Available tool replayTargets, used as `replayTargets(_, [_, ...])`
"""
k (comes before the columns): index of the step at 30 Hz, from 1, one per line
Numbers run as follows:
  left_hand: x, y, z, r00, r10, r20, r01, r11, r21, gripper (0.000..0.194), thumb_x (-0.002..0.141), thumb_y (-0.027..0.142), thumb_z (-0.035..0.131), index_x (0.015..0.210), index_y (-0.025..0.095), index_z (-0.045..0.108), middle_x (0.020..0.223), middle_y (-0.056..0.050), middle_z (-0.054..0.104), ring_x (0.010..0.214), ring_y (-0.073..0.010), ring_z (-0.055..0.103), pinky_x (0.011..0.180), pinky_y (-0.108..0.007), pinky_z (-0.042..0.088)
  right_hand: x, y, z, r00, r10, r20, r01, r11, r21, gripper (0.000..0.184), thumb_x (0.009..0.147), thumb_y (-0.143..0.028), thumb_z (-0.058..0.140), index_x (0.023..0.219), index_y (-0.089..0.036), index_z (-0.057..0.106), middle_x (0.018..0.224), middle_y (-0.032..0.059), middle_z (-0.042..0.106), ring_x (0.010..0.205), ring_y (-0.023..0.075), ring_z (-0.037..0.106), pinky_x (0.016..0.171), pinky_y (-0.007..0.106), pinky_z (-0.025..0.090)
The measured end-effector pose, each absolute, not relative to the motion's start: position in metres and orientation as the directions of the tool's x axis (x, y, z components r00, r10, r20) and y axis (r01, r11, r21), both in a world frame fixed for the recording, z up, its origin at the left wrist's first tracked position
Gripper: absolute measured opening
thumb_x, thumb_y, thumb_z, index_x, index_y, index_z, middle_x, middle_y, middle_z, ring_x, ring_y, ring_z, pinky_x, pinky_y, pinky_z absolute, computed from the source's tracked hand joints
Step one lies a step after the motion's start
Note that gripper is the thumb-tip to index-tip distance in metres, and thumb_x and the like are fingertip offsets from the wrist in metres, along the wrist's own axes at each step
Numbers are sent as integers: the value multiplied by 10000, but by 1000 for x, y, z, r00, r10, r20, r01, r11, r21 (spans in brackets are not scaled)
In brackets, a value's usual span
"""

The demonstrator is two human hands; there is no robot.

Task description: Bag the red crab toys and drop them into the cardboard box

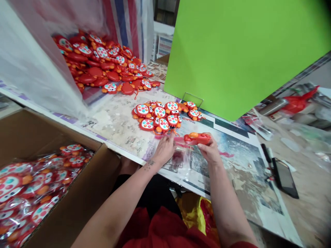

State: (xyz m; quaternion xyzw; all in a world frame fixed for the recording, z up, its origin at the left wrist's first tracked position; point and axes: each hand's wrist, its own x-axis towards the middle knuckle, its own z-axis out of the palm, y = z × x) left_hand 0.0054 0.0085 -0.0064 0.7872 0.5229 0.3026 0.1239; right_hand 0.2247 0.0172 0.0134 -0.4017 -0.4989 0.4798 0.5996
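Observation:
My right hand (pixel 210 150) grips a red and orange crab toy (pixel 197 138) just above the table. My left hand (pixel 164 150) pinches the edge of a clear plastic bag (pixel 178 156) that lies flat under both hands. A small cluster of the same crab toys (pixel 161 115), with coloured dots on white faces, lies on the table just beyond my hands. A much bigger heap of crab toys (pixel 100 63) is piled at the far left of the table.
A cardboard box (pixel 77 193) at my lower left holds several bagged crab toys. A large green board (pixel 240 51) stands at the back right. A dark phone (pixel 284 177) lies at the right. Clear plastic sheeting (pixel 33 62) hangs at the left.

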Motion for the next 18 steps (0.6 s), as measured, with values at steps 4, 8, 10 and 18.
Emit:
replayTargets(4, [4, 8, -4, 257, 904, 341, 719, -415, 558, 325, 921, 223, 591, 1232, 147, 533, 1031, -109, 666, 1068, -275, 600, 956, -422, 493, 226, 17, 9, -69, 987, 148, -99, 141, -985, 542, 507, -358, 940, 929, -272, 610, 864, -17, 702, 757, 185, 654, 728, 340, 560])
replayTargets(8, [2, 6, -1, 318, 895, 313, 718, -443, 537, 101, 946, 231, 544, 1017, 175, 589, 1007, -101, 660, 1051, -270, 589, 944, -420, 494, 222, 23, 6, 49, 989, 139, -115, 144, -983, 554, 551, -368, 915, 1012, -268, 625, 1004, 9, 712, 908, 211, 666, 856, 376, 557])
replayTargets(10, [2, 6, 0, 335, 884, 327, 698, -466, 544, 157, 939, 223, 550, 1087, 177, 581, 1020, -100, 659, 1058, -273, 586, 949, -430, 491, 222, 25, 6, 107, 986, 130, -129, 143, -981, 567, 564, -371, 906, 1046, -261, 627, 1053, 20, 708, 951, 216, 663, 894, 384, 550])
replayTargets(18, [4, 9, -6, 195, 913, 359, 628, -397, 669, 271, 929, 194, 554, 1189, 151, 490, 997, -117, 671, 1022, -279, 642, 921, -437, 511, 229, 17, 9, -146, 986, 84, -16, 82, -996, 517, 520, -289, 940, 914, -258, 607, 888, -21, 676, 768, 162, 624, 711, 295, 513])
